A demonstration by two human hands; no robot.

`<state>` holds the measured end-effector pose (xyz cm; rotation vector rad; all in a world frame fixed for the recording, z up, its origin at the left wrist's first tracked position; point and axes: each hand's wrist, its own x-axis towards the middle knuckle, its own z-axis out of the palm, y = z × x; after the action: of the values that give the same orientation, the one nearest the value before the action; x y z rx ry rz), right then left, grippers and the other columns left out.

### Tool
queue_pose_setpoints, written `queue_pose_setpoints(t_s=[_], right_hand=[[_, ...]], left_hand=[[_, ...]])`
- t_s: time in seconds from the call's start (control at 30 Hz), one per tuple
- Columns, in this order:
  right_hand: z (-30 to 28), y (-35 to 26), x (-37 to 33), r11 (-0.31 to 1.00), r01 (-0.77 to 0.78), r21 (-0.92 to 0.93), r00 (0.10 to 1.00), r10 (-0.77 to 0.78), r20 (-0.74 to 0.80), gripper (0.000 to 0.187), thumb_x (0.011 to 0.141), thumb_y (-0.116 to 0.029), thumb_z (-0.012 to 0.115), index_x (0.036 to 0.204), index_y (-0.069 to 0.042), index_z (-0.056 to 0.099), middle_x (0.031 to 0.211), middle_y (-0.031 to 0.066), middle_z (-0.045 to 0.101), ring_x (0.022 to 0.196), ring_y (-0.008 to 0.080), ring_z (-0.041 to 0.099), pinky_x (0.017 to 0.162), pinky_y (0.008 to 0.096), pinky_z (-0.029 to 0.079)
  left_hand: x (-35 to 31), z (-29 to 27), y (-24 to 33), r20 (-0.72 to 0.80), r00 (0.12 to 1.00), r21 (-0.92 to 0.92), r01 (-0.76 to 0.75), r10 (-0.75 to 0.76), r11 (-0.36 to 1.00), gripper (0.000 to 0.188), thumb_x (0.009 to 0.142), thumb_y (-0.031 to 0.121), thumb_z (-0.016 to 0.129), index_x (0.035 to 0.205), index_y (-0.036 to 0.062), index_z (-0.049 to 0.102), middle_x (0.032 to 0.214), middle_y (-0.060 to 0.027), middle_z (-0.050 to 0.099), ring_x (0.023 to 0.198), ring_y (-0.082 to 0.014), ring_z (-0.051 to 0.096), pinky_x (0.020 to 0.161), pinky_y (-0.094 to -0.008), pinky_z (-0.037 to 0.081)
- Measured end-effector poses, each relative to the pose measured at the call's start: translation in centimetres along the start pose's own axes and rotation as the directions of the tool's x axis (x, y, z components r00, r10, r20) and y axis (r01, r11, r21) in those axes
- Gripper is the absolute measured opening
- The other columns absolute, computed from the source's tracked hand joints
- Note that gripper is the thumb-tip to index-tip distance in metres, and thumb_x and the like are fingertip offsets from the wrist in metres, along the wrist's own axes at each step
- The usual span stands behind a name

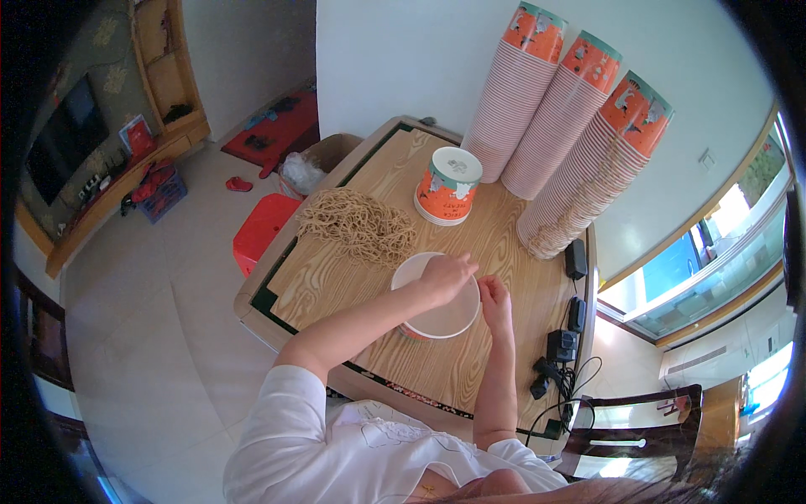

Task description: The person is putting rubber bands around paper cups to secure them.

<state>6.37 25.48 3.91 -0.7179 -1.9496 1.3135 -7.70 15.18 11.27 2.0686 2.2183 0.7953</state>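
On the wood-grained tabletop (453, 370), an open paper tub (441, 323) sits near tangled cord (361, 227), left hand (449, 277) and right hand (496, 301) curled by its rim, grip unclear from here; light pressure should avoid denting.

Near the right edge of the bench (437, 370) lie 3 black power adapters (562, 345) and a tangle of black cables (579, 388). A dark wooden chair (692, 420) stands at the lower right of the frame; above it, at the right, is a window (697, 252). At centre left sits a red stool (267, 225), with a cardboard box (340, 149) and whitish plastic bag (304, 173) above it. Further up are a red mat (290, 128) and 1 red slipper (239, 184). A dark screen (69, 139) hangs at the upper left, near a blue crate (161, 200) on the floor (151, 286).
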Motion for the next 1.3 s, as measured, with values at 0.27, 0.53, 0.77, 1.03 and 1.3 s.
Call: queue_pose_setpoints(t_s=[0.27,0.53,0.77,1.03,1.3], right_hand=[[0.1,-1.4,-1.2,0.963,-0.113,0.246,0.991,0.091,0.099,0.007,0.087,-0.006,0.05,0.085,0.0,0.053,0.075,0.0048,0.056,0.07,0.0132,0.056,0.062,0.0254,0.048],[0.7,-3.9,-4.4,0.926,-0.281,0.251,0.952,0.235,0.197,0.007,0.085,-0.006,0.053,0.085,0.0,0.056,0.075,0.0034,0.057,0.072,0.0112,0.055,0.067,0.0235,0.045],[0.9,-4.9,-5.3,0.957,-0.209,0.2,0.969,0.174,0.177,0.01,0.085,-0.007,0.053,0.089,0.001,0.058,0.077,0.0028,0.058,0.073,0.0112,0.055,0.068,0.0233,0.044],[1.6,-5.7,-6.3,0.866,-0.387,0.316,0.91,0.303,0.283,0.012,0.085,-0.009,0.055,0.088,0.001,0.06,0.086,0.005,0.062,0.077,0.012,0.055,0.073,0.024,0.044],[1.6,-4.8,-6.1,0.907,-0.293,0.304,0.938,0.21,0.276,0.003,0.081,-0.004,0.059,0.082,-0.001,0.06,0.079,0.0022,0.06,0.075,0.0093,0.054,0.069,0.0221,0.043]], left_hand=[[-1.0,-2.3,0.0,0.365,0.928,-0.075,-0.055,0.079,0.996,0.016,0.07,0.018,0.064,0.076,0.0035,0.063,0.073,-0.0109,0.062,0.07,-0.0258,0.062,0.06,-0.0374,0.049],[-5.1,3.3,-4.1,0.596,0.803,-0.766,0.576,-0.021,0.287,0.026,0.077,0.032,0.066,0.083,0.0069,0.065,0.069,0.0018,0.06,0.055,-0.0066,0.052,0.05,-0.02,0.041],[-7.4,5.3,-1.1,0.423,0.904,-0.877,0.425,-0.056,0.226,0.021,0.08,0.024,0.063,0.087,0.0036,0.065,0.074,-0.0002,0.062,0.065,-0.0067,0.054,0.06,-0.0223,0.044],[-9.1,5.7,-1.0,0.42,0.891,-0.863,0.45,-0.17,0.229,0.021,0.08,0.021,0.064,0.09,0.0025,0.064,0.08,-0.0029,0.063,0.073,-0.009,0.056,0.066,-0.0234,0.045],[-9.5,3.7,0.1,0.279,0.921,-0.839,0.372,-0.272,0.397,0.016,0.076,0.015,0.062,0.082,-0.0001,0.064,0.068,-0.0048,0.063,0.062,-0.0091,0.056,0.058,-0.0253,0.046]])
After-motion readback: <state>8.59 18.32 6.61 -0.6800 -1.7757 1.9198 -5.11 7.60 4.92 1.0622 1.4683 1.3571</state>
